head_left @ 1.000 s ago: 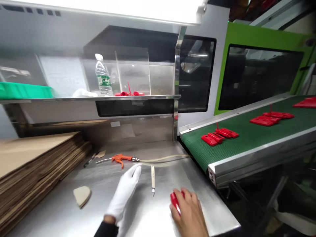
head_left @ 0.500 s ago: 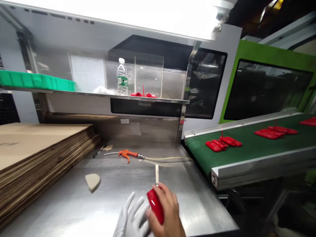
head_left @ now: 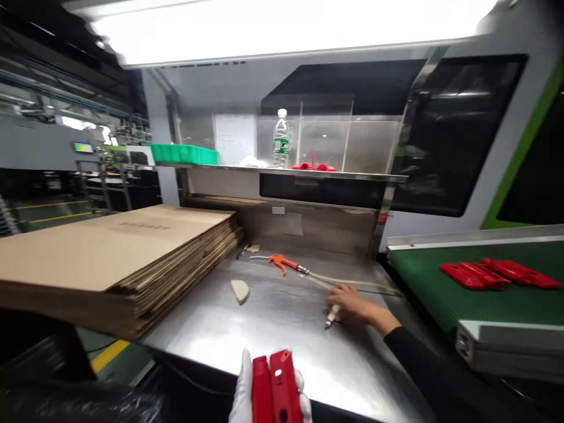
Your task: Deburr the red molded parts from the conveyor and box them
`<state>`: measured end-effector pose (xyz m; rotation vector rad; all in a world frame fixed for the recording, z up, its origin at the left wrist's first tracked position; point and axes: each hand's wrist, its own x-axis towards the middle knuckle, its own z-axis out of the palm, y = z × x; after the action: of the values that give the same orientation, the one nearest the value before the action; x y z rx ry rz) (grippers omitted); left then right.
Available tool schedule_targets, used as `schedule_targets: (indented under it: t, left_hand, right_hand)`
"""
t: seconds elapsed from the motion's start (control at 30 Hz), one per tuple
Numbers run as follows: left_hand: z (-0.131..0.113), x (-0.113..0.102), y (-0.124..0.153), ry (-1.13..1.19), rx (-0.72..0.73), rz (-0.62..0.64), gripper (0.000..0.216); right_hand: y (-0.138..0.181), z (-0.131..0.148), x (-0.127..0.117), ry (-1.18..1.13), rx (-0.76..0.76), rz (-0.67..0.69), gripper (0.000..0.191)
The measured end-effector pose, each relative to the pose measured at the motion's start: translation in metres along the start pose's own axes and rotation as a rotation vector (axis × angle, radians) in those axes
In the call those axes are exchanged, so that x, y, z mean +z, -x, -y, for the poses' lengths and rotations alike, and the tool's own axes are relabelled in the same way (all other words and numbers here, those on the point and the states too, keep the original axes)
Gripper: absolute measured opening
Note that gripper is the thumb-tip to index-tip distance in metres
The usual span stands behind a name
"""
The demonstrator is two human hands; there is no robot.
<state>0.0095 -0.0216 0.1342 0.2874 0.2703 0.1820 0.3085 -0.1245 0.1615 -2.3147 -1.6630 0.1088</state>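
**benchwatcher:** So the gloved left hand (head_left: 247, 396) is down at the near edge of the steel table (head_left: 273, 329), wrapped around a red plastic part (head_left: 277, 390) that stands upright in its grip. Fingers are closed round the back of it.

**tom_k:** And the other one?

**benchwatcher:** The bare right hand (head_left: 352, 305) is further out on the table, curled over a small knife (head_left: 331, 317) with the blade tip poking out toward the left. Just behind it lie an orange air gun (head_left: 282, 262) and its hose. There's a cardboard stack (head_left: 114, 252) on the left, and more red parts (head_left: 497, 274) on the green belt (head_left: 423, 282) to the right.
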Motion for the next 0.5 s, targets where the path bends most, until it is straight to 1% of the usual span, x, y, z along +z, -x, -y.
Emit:
schedule_targets:
  t: [0.07,0.13,0.23,0.3,0.37,0.43,0.47,0.5]
  left_hand:
    - [-0.001,0.003,0.008,-0.023,0.022,0.045,0.055]
    - [-0.003,0.003,0.014,-0.026,0.046,0.065,0.057]
    - [-0.008,-0.001,0.020,-0.058,0.061,0.119,0.054]
    - [-0.009,-0.004,0.022,-0.137,0.087,0.199,0.059]
    - [-0.009,-0.007,0.023,-0.250,0.085,0.262,0.074]
    - [-0.006,-0.006,0.024,-0.343,0.021,0.249,0.085]
    - [-0.005,-0.005,0.025,-0.378,-0.020,0.225,0.085]
    - [-0.003,-0.002,0.024,-0.399,-0.055,0.203,0.083]
  right_hand:
    - [0.011,0.005,0.009,-0.032,-0.013,-0.017,0.018]
    - [0.030,0.020,0.021,-0.124,0.009,-0.076,0.016]
    - [0.066,0.059,0.033,-0.317,0.055,-0.136,0.019]
    - [0.089,0.090,0.033,-0.513,0.090,-0.133,0.025]
    - [0.104,0.119,0.025,-0.795,0.139,-0.069,0.044]
    - [0.108,0.143,0.012,-1.035,0.160,0.032,0.061]
    - [0.107,0.152,0.006,-1.093,0.141,0.093,0.063]
    - [0.104,0.159,0.001,-1.114,0.102,0.147,0.058]
